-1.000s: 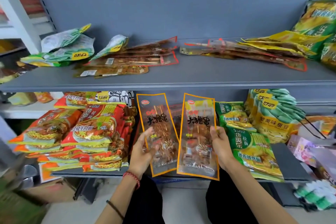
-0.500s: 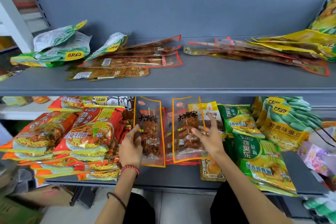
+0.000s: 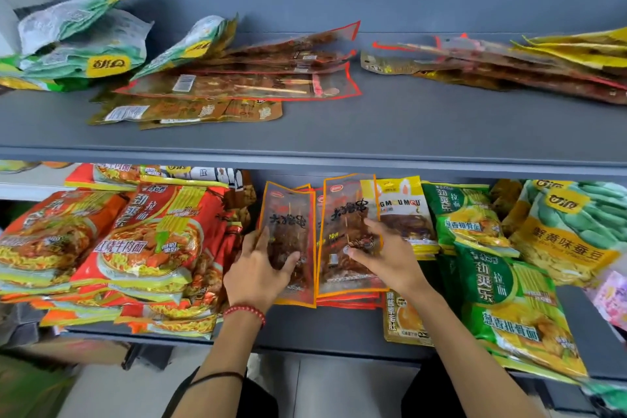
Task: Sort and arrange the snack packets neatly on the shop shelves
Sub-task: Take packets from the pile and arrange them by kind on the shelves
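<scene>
**Both hands flat on two skewer packets, lower shelf**

Nearest is the front edge of the lower shelf [image 3: 322,329], with a bare grey strip between the red and green stacks. The left hand [image 3: 258,271], a red bead bracelet [image 3: 245,311] at its wrist, lies on the left skewer packet [image 3: 288,210]. Its grip is spread, with the thumb across the front and straight fingers along the left edge. The right hand [image 3: 390,258] presses the right skewer packet [image 3: 346,204], its grip also spread flat.

The two orange-edged packets sit side by side, edges nearly touching, on a low pile of red-edged ones. Red noodle packets [image 3: 149,241] crowd the left, touching the left hand's side. A yellow packet [image 3: 403,210] and green noodle packets [image 3: 492,282] close in on the right, and broad bean bags [image 3: 570,241] lie beyond.

Farther off, the upper shelf [image 3: 339,136] has a wide bare front strip. A gap separates the red-edged skewer packets [image 3: 237,86] from the right pile [image 3: 509,71]. Green-white bags [image 3: 78,41] fill the far left corner.
</scene>
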